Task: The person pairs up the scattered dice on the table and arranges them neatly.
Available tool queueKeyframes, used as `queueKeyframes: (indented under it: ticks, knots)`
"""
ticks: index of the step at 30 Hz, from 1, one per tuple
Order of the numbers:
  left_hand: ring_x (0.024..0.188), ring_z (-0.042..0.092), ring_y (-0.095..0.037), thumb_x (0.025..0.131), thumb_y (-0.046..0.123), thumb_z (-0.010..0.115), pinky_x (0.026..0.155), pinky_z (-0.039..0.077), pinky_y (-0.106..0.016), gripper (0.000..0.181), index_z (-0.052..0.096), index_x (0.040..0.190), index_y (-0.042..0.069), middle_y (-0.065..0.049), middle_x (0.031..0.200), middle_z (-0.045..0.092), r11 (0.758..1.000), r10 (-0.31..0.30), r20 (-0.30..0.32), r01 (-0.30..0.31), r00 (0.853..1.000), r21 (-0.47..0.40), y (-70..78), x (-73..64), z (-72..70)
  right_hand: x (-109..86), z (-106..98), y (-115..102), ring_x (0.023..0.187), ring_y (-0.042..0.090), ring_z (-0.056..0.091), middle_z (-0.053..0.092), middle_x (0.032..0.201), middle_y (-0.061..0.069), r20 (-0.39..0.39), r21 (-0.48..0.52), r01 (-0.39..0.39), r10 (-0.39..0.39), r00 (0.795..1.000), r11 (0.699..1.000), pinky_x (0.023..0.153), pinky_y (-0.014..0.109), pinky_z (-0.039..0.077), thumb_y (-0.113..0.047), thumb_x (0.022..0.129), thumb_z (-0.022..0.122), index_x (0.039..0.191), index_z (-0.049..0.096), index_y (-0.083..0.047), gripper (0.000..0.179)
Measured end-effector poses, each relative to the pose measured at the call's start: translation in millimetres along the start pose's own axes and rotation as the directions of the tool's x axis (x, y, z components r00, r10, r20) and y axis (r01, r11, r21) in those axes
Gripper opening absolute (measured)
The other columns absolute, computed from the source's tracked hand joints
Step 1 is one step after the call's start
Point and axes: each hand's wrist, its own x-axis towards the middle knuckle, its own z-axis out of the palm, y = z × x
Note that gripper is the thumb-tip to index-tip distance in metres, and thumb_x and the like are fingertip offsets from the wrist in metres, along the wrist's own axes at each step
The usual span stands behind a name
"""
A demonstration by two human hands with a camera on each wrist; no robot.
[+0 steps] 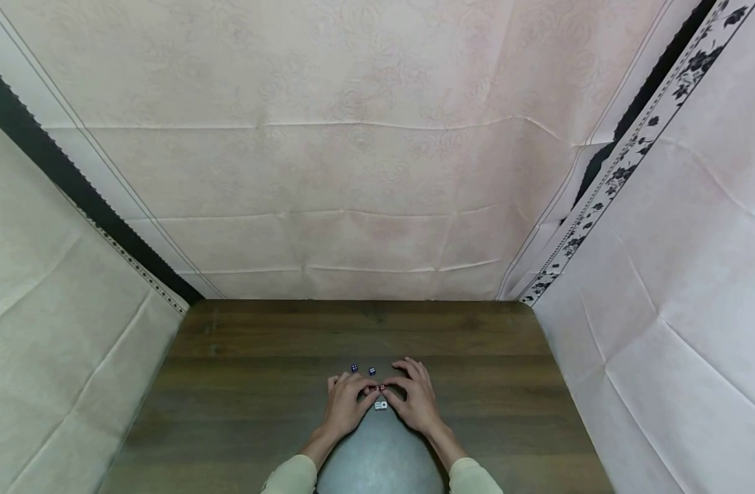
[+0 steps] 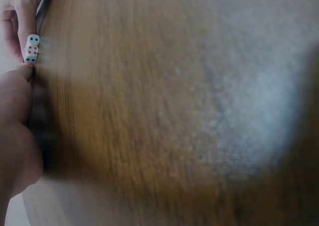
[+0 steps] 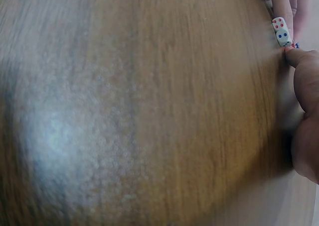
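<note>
In the head view, small red dice (image 1: 381,387) sit between my two hands over the wooden table. My left hand (image 1: 345,403) pinches at their left side with thumb and index finger. From the right, my right hand (image 1: 417,398) pinches at them the same way, its other fingers spread forward. Two white dice (image 1: 380,405) lie side by side just nearer to me, touching in both wrist views. A blue die (image 1: 354,368) and another blue die (image 1: 372,370) lie apart beyond the fingers. Fingertips mostly hide the red dice in the wrist views.
The brown wooden table (image 1: 241,398) reaches back to a pale cloth hanging (image 1: 365,206). More cloth hangs along the left side (image 1: 62,329) and right side (image 1: 673,329). A glossy pale reflection (image 1: 380,453) spreads over the near tabletop between the forearms.
</note>
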Motion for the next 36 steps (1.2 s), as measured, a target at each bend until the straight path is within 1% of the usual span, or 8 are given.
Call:
queueKeyframes:
  ticks: [8,16,22,27,30,36]
  knots:
    - [0.081,0.046,-0.001,0.096,0.033,0.092,0.092,0.031,-0.039,0.011,0.088,0.106,0.029,0.017,0.081,0.063,1.0,-0.017,0.017,0.017,1.0,-0.001,-3.3,-1.1,2.6,-1.4,1.2,1.2,0.154,0.052,0.053,0.072,0.147,0.017,0.002,-0.002,-0.002,0.002,1.0,1.0,0.128,0.079,0.032,-0.023,0.097,0.091,0.108,0.088,-0.02,0.013]
    - [0.082,0.046,-0.001,0.096,0.032,0.091,0.091,0.03,-0.039,0.011,0.087,0.107,0.029,0.014,0.083,0.066,1.0,-0.015,0.022,0.015,1.0,-0.004,-3.8,-1.0,3.4,-1.7,1.6,1.3,0.154,0.052,0.053,0.072,0.147,0.016,0.002,-0.008,-0.012,0.012,1.0,1.0,0.129,0.078,0.033,-0.024,0.097,0.091,0.109,0.088,-0.02,0.013]
    - [0.082,0.045,-0.002,0.097,0.031,0.091,0.091,0.03,-0.039,0.012,0.087,0.108,0.029,0.013,0.083,0.065,1.0,-0.022,0.033,0.022,0.999,-0.002,-3.1,-1.2,3.0,-2.4,2.8,3.1,0.155,0.052,0.052,0.072,0.147,0.017,0.005,0.009,-0.014,0.014,1.0,1.0,0.129,0.078,0.031,-0.024,0.097,0.091,0.109,0.088,-0.02,0.013]
    - [0.082,0.046,-0.004,0.097,0.029,0.091,0.092,0.031,-0.042,0.012,0.087,0.108,0.027,0.011,0.082,0.065,1.0,-0.014,0.021,0.014,1.0,-0.015,-2.5,-0.8,2.8,-2.7,3.4,5.0,0.156,0.051,0.051,0.072,0.148,0.016,0.014,0.027,-0.026,0.026,1.0,0.999,0.131,0.077,0.028,-0.026,0.098,0.09,0.11,0.088,-0.02,0.014]
    - [0.082,0.047,-0.004,0.096,0.028,0.092,0.092,0.032,-0.042,0.012,0.087,0.107,0.027,0.012,0.082,0.065,1.0,-0.01,0.011,0.01,1.0,-0.014,-1.9,-0.3,2.4,-1.9,3.7,4.8,0.155,0.052,0.051,0.072,0.148,0.017,0.006,0.026,-0.018,0.018,1.0,1.0,0.131,0.077,0.028,-0.026,0.098,0.09,0.11,0.088,-0.019,0.013]
    - [0.082,0.046,-0.003,0.096,0.029,0.092,0.09,0.03,-0.04,0.013,0.087,0.107,0.026,0.014,0.082,0.063,1.0,0.006,-0.002,-0.006,1.0,-0.004,-2.0,0.6,2.7,0.0,3.5,3.1,0.152,0.051,0.054,0.073,0.145,0.016,-0.03,-0.017,0.003,-0.003,1.0,1.0,0.127,0.077,0.033,-0.023,0.096,0.093,0.107,0.087,-0.02,0.013]
